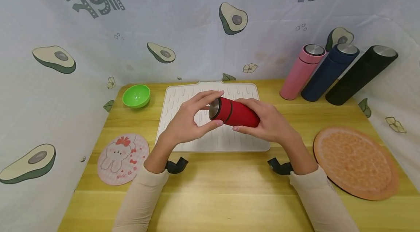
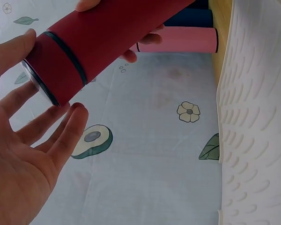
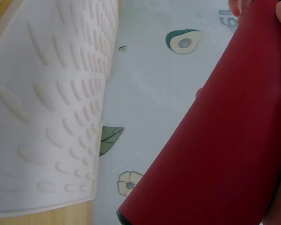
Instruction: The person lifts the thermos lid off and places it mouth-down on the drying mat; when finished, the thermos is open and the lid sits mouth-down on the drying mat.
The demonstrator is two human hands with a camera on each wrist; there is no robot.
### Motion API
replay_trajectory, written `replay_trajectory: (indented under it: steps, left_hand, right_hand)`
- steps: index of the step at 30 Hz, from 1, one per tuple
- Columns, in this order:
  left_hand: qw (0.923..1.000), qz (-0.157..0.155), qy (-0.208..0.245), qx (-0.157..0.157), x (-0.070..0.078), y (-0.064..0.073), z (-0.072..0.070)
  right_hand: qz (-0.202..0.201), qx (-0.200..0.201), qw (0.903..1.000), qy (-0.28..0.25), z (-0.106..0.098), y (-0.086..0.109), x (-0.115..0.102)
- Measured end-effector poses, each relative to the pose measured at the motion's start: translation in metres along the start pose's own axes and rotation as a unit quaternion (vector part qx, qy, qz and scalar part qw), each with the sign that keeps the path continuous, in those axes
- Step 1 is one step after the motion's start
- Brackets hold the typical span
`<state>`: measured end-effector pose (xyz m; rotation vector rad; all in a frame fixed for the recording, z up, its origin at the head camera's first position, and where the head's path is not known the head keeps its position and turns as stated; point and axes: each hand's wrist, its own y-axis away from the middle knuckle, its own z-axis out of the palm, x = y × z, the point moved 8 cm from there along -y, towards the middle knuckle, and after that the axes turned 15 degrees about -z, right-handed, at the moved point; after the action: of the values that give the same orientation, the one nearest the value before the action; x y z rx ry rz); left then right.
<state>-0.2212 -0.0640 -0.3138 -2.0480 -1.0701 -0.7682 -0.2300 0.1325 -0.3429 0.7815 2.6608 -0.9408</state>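
A red thermos is held tilted above the white ridged mat, its steel-topped cap pointing left. My right hand grips the body near the base, thumb on the near side and fingers over the far side. Around the cap end stands my left hand, fingers spread and fairly straight. In the left wrist view, its thumb lies at the cap's edge, and the fingertips are just past the cap's top. A dark ring marks the seam between cap and body.
Pink, navy and black thermoses stand at the back right. A green bowl sits back left. Nearer are a round pink rabbit mat at left and a round orange-brown mat at right. A patterned curtain hangs behind.
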Motion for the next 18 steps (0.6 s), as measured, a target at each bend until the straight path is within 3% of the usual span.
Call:
replay_trajectory:
  steps: [3,9,18]
  left_hand:
    - [0.9998,0.007,-0.003,-0.019,0.002,0.002,0.002]
    - [0.9972,0.055,-0.020,-0.047,0.010,0.007,0.004]
    - [0.9960,0.087,-0.006,-0.020,0.017,0.009,-0.002]
  right_hand:
    - [-0.006,-0.010,0.9999,0.001,-0.001,0.000,-0.005]
    - [-0.014,-0.031,0.9992,-0.022,0.001,0.000,-0.010]
    - [-0.034,-0.036,0.9955,-0.081,0.000,0.000,-0.015]
